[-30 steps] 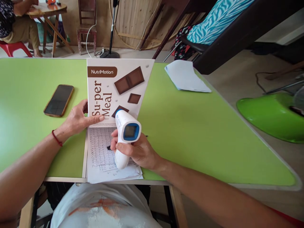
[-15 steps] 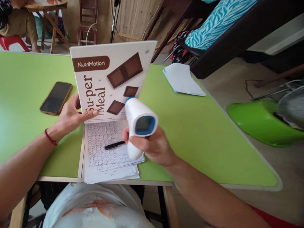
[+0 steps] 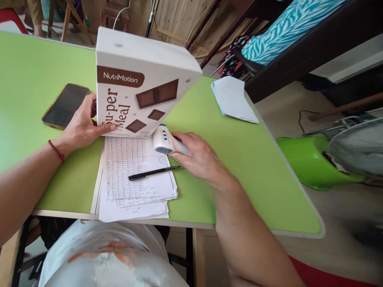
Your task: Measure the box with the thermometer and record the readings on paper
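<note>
My left hand [image 3: 86, 121] grips the lower left edge of a white and brown NutriMotion box [image 3: 167, 95], thumb on its front and fingers hidden behind. The box stands upright with its top face tipped into view. In my right hand [image 3: 200, 155] is a white and blue infrared thermometer [image 3: 164, 139], held on its side by the handle, close to the box's lower right corner. Its buttons face up. Below the box lie handwritten papers [image 3: 128, 167], with a black pen [image 3: 152, 172] across them.
A phone [image 3: 66, 105] lies on the green table [image 3: 239, 179] left of the box. Folded white paper [image 3: 233, 99] rests near the table's right edge. On the floor to the right is a green bin [image 3: 317, 163]. Part of a person's leg [image 3: 36, 20] shows at the upper left.
The thermometer has been lowered and turned from upright onto its side, moving toward the box's lower corner. The box has tipped, so its top face now shows. More of the pen is visible.
</note>
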Motion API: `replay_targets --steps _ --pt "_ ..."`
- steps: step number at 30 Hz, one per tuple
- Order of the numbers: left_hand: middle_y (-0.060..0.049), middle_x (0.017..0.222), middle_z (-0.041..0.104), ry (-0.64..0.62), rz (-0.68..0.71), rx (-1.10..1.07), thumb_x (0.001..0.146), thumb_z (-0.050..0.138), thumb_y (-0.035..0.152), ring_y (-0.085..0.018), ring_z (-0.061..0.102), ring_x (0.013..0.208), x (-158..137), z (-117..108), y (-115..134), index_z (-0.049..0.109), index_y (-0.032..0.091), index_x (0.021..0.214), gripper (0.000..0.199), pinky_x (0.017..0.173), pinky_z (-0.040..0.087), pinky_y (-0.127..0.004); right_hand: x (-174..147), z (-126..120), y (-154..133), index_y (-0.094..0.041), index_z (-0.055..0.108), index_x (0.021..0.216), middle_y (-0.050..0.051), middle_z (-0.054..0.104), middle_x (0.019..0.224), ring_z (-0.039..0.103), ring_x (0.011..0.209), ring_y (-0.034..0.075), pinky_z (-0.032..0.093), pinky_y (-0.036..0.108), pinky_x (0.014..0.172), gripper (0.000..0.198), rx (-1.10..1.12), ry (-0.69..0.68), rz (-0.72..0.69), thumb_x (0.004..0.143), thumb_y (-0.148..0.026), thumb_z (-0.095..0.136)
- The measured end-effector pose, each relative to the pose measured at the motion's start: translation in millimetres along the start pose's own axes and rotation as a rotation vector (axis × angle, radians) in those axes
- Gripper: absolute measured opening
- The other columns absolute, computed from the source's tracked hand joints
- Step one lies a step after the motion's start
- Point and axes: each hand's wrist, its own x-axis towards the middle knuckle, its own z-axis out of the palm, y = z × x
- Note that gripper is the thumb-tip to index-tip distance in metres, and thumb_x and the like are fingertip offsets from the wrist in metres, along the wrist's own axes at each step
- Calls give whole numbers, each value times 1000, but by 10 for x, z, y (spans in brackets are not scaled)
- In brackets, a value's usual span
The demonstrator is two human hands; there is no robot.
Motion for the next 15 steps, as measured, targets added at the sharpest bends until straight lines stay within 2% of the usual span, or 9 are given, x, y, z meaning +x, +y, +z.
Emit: replay_targets --steps 4,6,8,11,13,15 --pt "-4 133 62 17 -53 -32 62 86 65 -34 51 130 -21 24 36 53 22 129 86 114 40 -53 -66 -79 -52 -18 67 120 16 69 114 65 105 35 54 53 90 43 16 102 -49 78 -26 70" --pt "-1 132 62 37 -68 -52 58 91 60 -34 47 132 -34 31 65 54 23 129 88 116 36 -51 -125 -175 -133 -20 70 112 14 69 109 66 101 32 54 49 87 34 45 132 -107 78 -23 70" --pt "-1 131 62 53 -90 -72 53 95 54 -36 46 133 -40 35 98 58 23 126 87 118 33 -51 -189 -264 -229 -23 73 102 9 70 92 67 86 25 55 43 79 21 103 51 -193 83 -20 65" --pt "-2 129 62 60 -139 -99 47 99 42 -36 45 135 -33 40 134 61 21 121 86 120 30 -48 -264 -322 -334 -24 75 94 4 69 77 65 74 21 50 37 68 22 71 -102 -286 84 -14 59" --pt "0 128 62 62 -177 -138 48 99 37 -34 43 138 -17 46 137 60 21 120 84 122 29 -45 -288 -314 -358 -24 75 88 4 69 74 64 72 21 46 35 65 23 -12 -122 -305 81 -10 57" --pt "0 123 63 80 -221 -217 55 96 36 -32 40 141 0 55 126 60 19 118 74 122 29 -43 -299 -298 -365 -23 72 79 3 67 67 61 65 19 43 34 60 21 -37 -119 -317 80 -9 57"
